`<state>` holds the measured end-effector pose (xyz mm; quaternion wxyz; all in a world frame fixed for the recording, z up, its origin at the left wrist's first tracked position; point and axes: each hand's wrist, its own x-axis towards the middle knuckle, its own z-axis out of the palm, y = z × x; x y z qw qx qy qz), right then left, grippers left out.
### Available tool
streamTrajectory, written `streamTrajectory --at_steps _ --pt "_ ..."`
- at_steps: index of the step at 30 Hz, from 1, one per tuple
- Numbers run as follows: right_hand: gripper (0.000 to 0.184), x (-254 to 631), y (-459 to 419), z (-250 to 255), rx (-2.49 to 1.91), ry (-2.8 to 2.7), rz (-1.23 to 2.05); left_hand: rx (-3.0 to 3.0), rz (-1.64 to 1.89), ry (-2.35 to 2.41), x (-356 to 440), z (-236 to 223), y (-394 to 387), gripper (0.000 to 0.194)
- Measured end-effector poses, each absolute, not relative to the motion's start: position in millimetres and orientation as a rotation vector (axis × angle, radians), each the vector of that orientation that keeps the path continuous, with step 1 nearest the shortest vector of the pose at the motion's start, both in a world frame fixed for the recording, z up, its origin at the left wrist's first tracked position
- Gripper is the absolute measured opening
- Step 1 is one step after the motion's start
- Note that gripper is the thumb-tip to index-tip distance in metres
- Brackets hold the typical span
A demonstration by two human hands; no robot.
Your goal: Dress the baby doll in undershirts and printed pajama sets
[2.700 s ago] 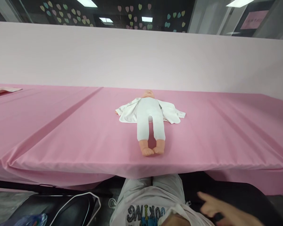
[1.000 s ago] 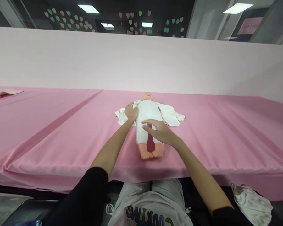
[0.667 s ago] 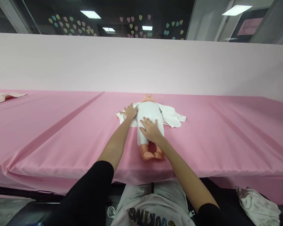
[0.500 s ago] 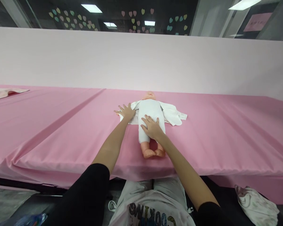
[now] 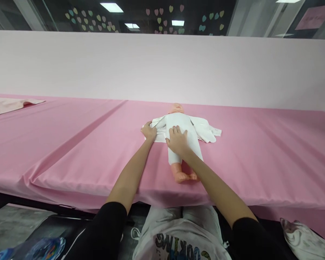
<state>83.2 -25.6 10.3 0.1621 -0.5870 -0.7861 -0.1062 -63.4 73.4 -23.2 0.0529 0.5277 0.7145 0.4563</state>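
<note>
A baby doll (image 5: pixel 182 176) lies on its back, bare feet towards me, dressed in a white garment (image 5: pixel 180 120) over body and legs. Under it a white baby top (image 5: pixel 206 130) is spread, one sleeve stretching out to the right. My right hand (image 5: pixel 178 142) rests flat on the doll's belly, fingers extended. At the end of the left sleeve, my left hand (image 5: pixel 149 131) has its fingers curled around the cuff. Whether the doll's hand is inside that grip is hidden.
A pink sheet (image 5: pixel 83 151) covers the long table, with a white wall (image 5: pixel 151 68) behind it. A pale cloth (image 5: pixel 11 105) lies at the far left. Crumpled white fabric (image 5: pixel 308 240) sits below the table edge at the right. A blue-patterned item (image 5: pixel 43 249) lies lower left.
My left hand has gone from spread fingers to curled around the sleeve end. My right hand has slid slightly up the doll's belly. The whole view has shifted a little.
</note>
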Motion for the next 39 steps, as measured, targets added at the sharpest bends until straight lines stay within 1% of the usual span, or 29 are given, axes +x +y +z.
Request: streamTrajectory --at_steps 3,6,10,14,17,20,23,29,35,39 --pt "0.036 55 11 13 -1.608 -2.395 -0.469 1.61 1.438 2.121 -66 -28 74 0.049" --pt "0.032 32 44 12 -1.543 -2.569 -0.41 1.654 1.451 2.065 -66 -31 72 0.042" --pt "0.039 20 59 11 -1.531 -2.489 -0.408 1.645 1.479 2.019 -67 -31 68 0.035" --pt "0.042 24 59 14 -1.482 -2.516 -0.4 1.656 1.452 2.021 -67 -29 65 0.038" --pt "0.042 24 62 15 -1.559 -2.533 -0.354 1.69 1.493 2.007 -66 -29 63 0.043" --pt "0.042 22 69 15 -1.636 -2.553 -0.292 1.72 1.558 2.01 -65 -30 61 0.045" --pt "0.04 21 77 15 -1.676 -2.543 -0.25 1.71 1.534 2.092 -64 -31 58 0.045" --pt "0.038 24 85 14 -1.717 -2.464 -0.203 1.574 1.571 2.058 -65 -30 51 0.04" --pt "0.047 29 87 11 -1.711 -2.372 -0.186 1.3 1.645 1.944 -70 -28 49 0.037" --pt "0.041 31 97 5 -1.683 -2.263 -0.139 1.099 1.706 1.776 -76 -32 55 0.04"
